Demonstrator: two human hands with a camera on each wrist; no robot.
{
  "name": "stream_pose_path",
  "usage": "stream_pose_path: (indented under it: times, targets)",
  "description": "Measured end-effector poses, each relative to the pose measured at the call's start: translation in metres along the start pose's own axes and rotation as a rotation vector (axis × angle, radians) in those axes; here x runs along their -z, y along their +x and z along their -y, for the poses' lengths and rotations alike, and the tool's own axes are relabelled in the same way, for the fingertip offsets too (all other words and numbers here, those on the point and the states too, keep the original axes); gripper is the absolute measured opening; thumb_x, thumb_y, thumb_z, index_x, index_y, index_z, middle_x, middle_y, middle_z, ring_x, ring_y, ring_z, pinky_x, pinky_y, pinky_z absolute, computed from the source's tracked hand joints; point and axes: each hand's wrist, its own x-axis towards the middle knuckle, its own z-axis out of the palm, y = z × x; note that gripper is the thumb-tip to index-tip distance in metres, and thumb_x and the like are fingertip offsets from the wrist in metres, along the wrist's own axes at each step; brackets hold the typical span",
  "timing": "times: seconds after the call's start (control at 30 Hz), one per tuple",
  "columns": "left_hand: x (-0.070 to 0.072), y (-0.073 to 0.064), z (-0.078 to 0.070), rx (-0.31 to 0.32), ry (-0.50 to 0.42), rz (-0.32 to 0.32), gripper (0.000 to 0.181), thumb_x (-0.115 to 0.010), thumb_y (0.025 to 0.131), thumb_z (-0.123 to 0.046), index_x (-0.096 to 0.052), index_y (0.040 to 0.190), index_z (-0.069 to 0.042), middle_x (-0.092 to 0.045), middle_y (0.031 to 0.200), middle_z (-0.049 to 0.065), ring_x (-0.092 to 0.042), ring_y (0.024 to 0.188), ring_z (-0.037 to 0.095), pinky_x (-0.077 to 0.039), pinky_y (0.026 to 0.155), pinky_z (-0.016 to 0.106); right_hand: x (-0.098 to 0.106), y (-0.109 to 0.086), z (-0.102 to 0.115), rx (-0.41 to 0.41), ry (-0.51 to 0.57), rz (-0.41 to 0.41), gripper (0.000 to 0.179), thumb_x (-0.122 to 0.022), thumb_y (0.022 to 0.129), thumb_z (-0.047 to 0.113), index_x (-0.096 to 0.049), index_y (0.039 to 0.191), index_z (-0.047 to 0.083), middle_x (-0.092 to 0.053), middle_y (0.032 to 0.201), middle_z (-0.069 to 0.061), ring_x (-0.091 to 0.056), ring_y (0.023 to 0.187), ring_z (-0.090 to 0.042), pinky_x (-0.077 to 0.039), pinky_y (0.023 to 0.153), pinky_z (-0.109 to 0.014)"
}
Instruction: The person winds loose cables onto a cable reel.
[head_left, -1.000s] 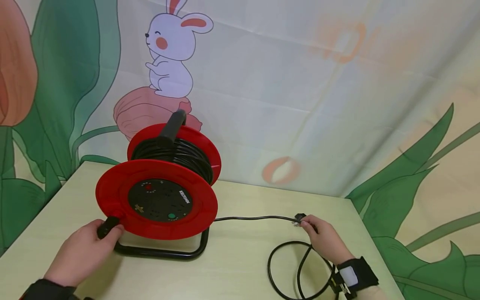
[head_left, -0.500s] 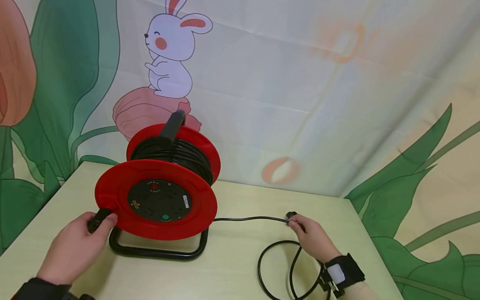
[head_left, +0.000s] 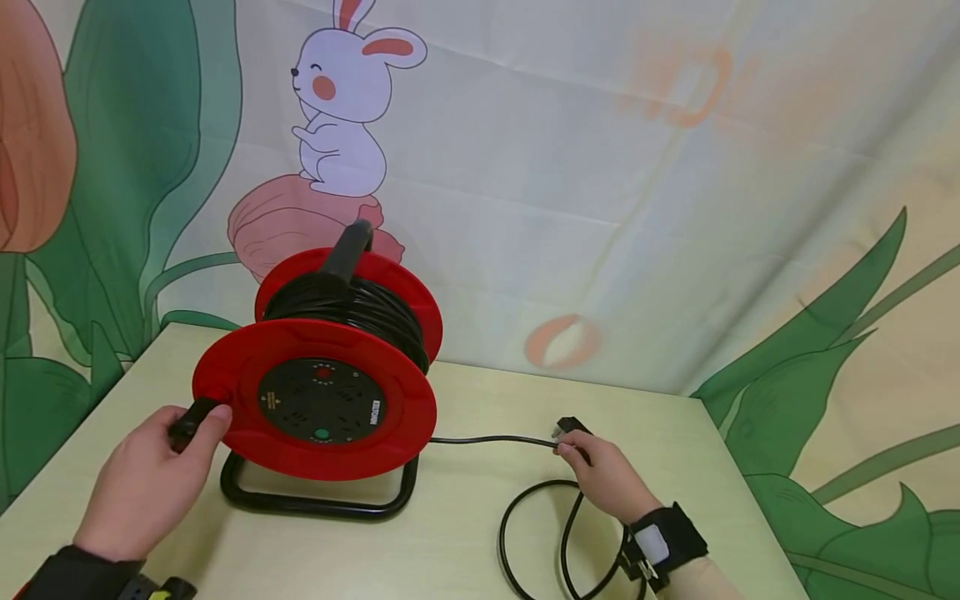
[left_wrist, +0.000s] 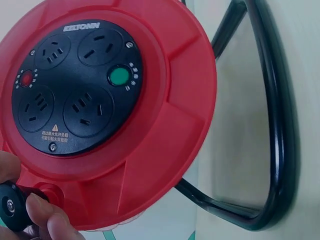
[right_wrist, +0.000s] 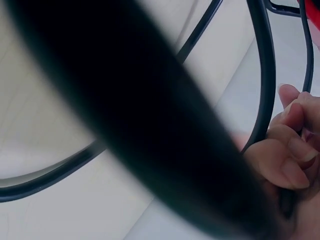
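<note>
A red cable reel stands on the table at left in the head view, with black cable wound between its discs. My left hand grips the crank handle, a short black knob on the front disc. In the left wrist view, the black panel shows several sockets, a red button and a green one. Black cord runs right from the reel to my right hand, which holds it in curled fingers. The plug sticks out beside those fingers. A dark blurred strip covers much of the right wrist view.
Loose loops of cord lie on the table below my right hand. The reel's black tube stand rests on the tabletop, and its carry handle rises on top. A printed cloth hangs behind.
The crank and front disc have turned clockwise, my left hand shifting left and slightly up with the handle. My right hand has moved left toward the reel with the cord and plug.
</note>
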Motion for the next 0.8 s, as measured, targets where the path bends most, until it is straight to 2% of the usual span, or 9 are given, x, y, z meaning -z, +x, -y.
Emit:
stream_pose_path:
  times: [0.13, 0.33, 0.5, 0.8]
  targets:
    - [0.001, 0.0, -0.004, -0.018, -0.019, -0.041, 0.06, -0.036, 0.098, -0.057, -0.045, 0.102, 0.002, -0.045, 0.076, 0.012, -0.043, 0.066, 0.027, -0.029, 0.051, 0.034, -0.005, 0.002, 0.004, 0.005, -0.011, 0.021, 0.011, -0.053, 0.1, 0.024, -0.064, 0.101, 0.026, -0.051, 0.073, 0.003, -0.045, 0.063, -0.013, -0.038, 0.062, -0.033]
    - [0.005, 0.0, -0.013, -0.064, -0.036, -0.087, 0.062, -0.038, 0.099, -0.053, -0.045, 0.112, 0.007, -0.05, 0.085, 0.016, -0.045, 0.07, 0.029, -0.033, 0.052, 0.035, -0.014, 0.005, 0.011, 0.042, -0.006, 0.063, 0.015, -0.052, 0.101, 0.024, -0.065, 0.103, 0.017, -0.056, 0.081, 0.001, -0.049, 0.073, -0.014, -0.039, 0.064, -0.034]
    - [0.007, -0.001, -0.022, -0.105, -0.04, -0.113, 0.06, -0.041, 0.099, -0.051, -0.045, 0.114, 0.007, -0.054, 0.088, 0.018, -0.047, 0.068, 0.029, -0.036, 0.051, 0.035, -0.021, 0.008, 0.014, 0.062, -0.02, 0.073, 0.018, -0.052, 0.101, 0.026, -0.065, 0.103, 0.014, -0.049, 0.074, 0.003, -0.047, 0.069, -0.012, -0.039, 0.062, -0.031]
    - [0.01, -0.003, -0.033, -0.158, -0.016, -0.17, 0.057, -0.045, 0.098, -0.048, -0.045, 0.114, 0.007, -0.058, 0.09, 0.019, -0.052, 0.07, 0.03, -0.038, 0.051, 0.035, -0.029, 0.011, 0.024, 0.091, -0.005, 0.102, 0.021, -0.051, 0.101, 0.028, -0.065, 0.103, 0.013, -0.048, 0.074, 0.003, -0.043, 0.064, -0.012, -0.037, 0.058, -0.03]
